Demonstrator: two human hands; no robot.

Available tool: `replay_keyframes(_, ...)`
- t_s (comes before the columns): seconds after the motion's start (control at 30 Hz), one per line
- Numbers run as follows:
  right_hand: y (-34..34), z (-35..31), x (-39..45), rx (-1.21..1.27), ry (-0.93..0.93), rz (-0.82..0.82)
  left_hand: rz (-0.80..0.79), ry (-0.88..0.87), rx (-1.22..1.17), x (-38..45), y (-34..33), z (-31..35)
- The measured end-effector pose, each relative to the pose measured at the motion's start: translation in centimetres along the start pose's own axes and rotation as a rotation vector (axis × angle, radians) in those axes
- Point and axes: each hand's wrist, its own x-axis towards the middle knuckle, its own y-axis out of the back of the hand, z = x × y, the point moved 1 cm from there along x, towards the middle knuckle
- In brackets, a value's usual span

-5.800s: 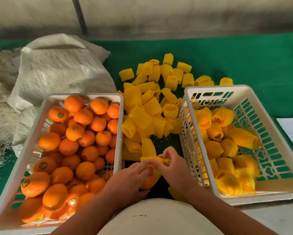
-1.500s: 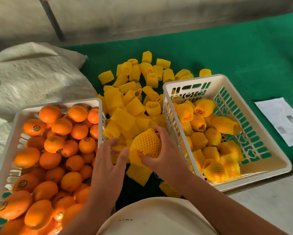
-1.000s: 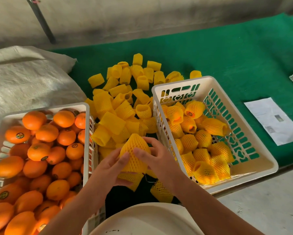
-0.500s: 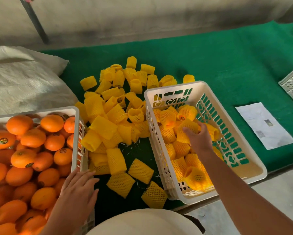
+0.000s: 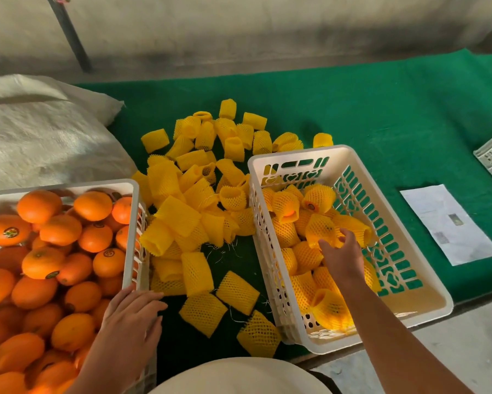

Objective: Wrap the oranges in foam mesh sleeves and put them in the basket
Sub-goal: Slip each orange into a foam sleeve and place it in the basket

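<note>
The right hand [image 5: 342, 255] reaches forward on an outstretched bare forearm, palm down, fingers loosely spread and holding nothing. The left hand [image 5: 131, 314] lies nearer the body and well apart from it, flat, with fingers straight and pointing right.

Both forearms are bare, unsleeved; a cream-coloured garment [image 5: 239, 376] covers the lap.

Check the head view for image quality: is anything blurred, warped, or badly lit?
Head view: wide-angle bending shows at the edges; the dark pole leans and the green felt mat rim curves. Light is soft and even, with no glare. The bare oranges in the white plastic crate at far left look smeared, and the right hand is slightly soft; the loose yellow foam mesh sleeves are sharp.
</note>
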Motion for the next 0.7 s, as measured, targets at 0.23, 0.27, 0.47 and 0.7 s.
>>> replay_keyframes(0.23,-0.2,-3.6,-8.4,0.038,0.326,-0.04,0.003,-0.001,0.009,-0.3,0.3,0.4)
replay_keyframes(0.27,-0.7,-4.2,-9.5,0.024,0.382,-0.064,0.006,0.002,-0.008,-0.4,0.3,0.5)
replay_keyframes(0.47,-4.1,-5.7,-13.5,-0.118,0.533,-0.165,0.141,0.074,-0.195,-0.6,1.2,-0.7)
replay_keyframes(0.7,-4.5,-5.2,-12.9,-0.125,0.543,-0.176,0.154,0.475,-0.173,0.5,3.0,-7.2)
